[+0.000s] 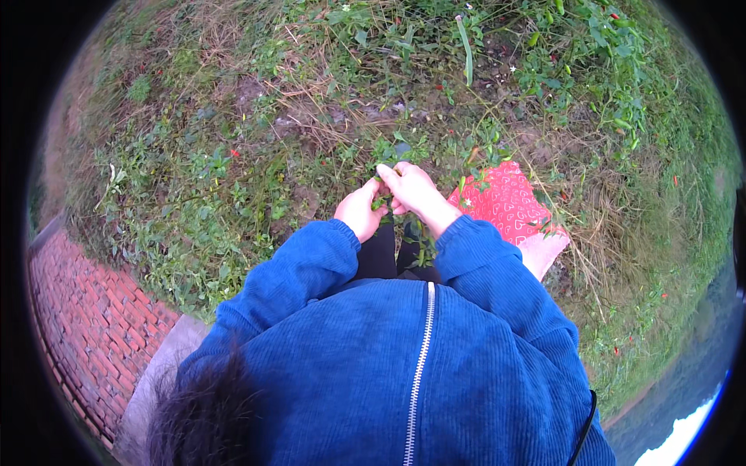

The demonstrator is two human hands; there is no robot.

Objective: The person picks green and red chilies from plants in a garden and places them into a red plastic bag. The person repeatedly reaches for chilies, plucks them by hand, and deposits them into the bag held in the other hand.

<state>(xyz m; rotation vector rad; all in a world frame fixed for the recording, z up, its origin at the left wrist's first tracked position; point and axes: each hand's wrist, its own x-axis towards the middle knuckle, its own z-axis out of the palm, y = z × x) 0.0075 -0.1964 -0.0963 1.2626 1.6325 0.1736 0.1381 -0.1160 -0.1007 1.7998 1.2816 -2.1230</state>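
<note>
From my remote view, the left hand (360, 210) and right hand (416, 190) meet at the frame's centre, fingers bent together around a green leafy sprig (379, 203); I can't tell whether either grips it firmly. I judge the handling to be midway, with nothing visibly finished; how much is left I can't tell. Counting outward, I see two hands and one red heart-patterned bag (505, 202), right of centre. Green pods (635, 144) at upper right and scattered red fruits (235, 153) are too small to count surely. One brick pavement (85, 311) fills the lower left.
</note>
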